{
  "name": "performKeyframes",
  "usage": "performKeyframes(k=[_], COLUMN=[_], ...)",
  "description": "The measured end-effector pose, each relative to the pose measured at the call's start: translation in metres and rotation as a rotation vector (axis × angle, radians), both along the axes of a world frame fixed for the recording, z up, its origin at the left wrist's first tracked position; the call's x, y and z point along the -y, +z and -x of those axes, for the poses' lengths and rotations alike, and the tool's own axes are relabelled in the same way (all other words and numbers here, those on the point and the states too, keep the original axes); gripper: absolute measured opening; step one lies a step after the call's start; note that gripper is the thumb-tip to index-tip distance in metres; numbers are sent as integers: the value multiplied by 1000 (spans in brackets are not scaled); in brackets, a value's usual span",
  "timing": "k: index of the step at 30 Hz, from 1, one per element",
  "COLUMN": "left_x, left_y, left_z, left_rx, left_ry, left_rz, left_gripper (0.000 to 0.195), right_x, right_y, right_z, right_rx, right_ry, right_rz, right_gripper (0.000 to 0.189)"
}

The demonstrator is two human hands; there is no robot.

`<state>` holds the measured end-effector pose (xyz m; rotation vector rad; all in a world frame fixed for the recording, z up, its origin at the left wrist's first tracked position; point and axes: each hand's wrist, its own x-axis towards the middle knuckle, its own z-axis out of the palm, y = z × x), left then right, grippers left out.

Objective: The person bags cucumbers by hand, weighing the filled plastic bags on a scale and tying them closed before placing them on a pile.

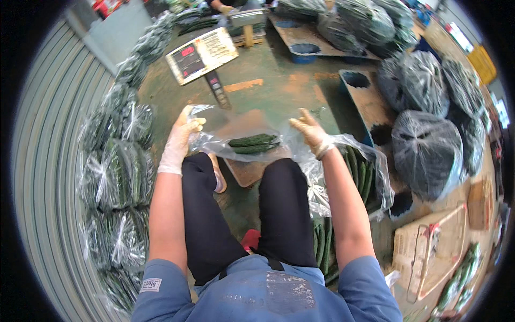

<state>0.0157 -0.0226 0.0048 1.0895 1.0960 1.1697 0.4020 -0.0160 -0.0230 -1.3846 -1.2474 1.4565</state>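
My gloved left hand (189, 126) grips one edge of a clear plastic bag (209, 141) spread between my hands. At the other side, my gloved right hand (307, 129) has its fingers extended against the bag's film; whether it pinches the film I cannot tell. Between them, two or more cucumbers (253, 144) lie at the bag, above the weighing platform (245, 171) in front of my knees. The scale's display (202, 55) stands tilted beyond my left hand. More cucumbers (362, 173) lie in an open plastic bag beside my right forearm.
Tied bags of cucumbers (116, 173) are stacked along the corrugated wall at left. Large full bags (426, 153) rest at right by boards with holes (364, 98). A plastic crate (430, 249) lies at lower right. At the top, a person's gloved hand (226, 9) is near another scale (247, 18).
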Motion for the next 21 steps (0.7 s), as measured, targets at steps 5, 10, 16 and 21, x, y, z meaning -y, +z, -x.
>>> performKeyframes(k=[5,10,16,21], left_x=[-1,-2,-4,-7], left_y=[0,-10,-35,-48], left_z=[-40,-73,-161,-172], left_rx=[-150,-577,-464,-364], left_ry=[82,242,372,348], left_rz=[5,-5,-113,-54], left_gripper=[73,56,36,53], right_x=[-9,4,12,18], right_y=[10,28,16,13], right_z=[-28,-2,-8,10], right_rx=[-30,-90,-87,11], right_ry=[-350,-362,-360,-343], right_rz=[-52,-69,-51,-33], right_gripper=[74,77,77,76])
